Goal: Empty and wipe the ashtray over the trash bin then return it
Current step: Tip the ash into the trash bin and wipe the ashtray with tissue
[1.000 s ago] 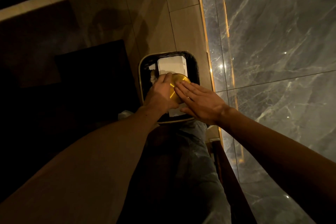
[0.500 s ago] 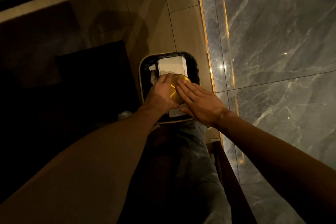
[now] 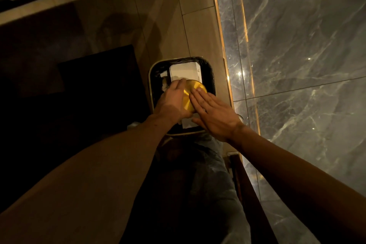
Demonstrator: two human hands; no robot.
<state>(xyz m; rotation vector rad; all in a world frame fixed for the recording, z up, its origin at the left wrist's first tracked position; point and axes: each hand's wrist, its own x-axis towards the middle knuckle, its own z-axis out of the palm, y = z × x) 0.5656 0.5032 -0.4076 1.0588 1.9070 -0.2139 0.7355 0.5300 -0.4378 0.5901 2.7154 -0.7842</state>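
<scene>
Head view: left hand (image 3: 174, 101) still grips the gold ashtray (image 3: 193, 93) over the bin (image 3: 151, 77), right hand (image 3: 213, 114) stays flat, fingers extended on it, little changed, so emptying likely continues.

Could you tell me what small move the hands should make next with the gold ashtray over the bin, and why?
Probably tap again with the flat right hand. The round gold metal ashtray sits in the left hand grip, apparently base up, directly above the black-lined rectangular trash bin, so loosened ash should drop inside. No wiping cloth is visible, so wiping looks premature.
</scene>
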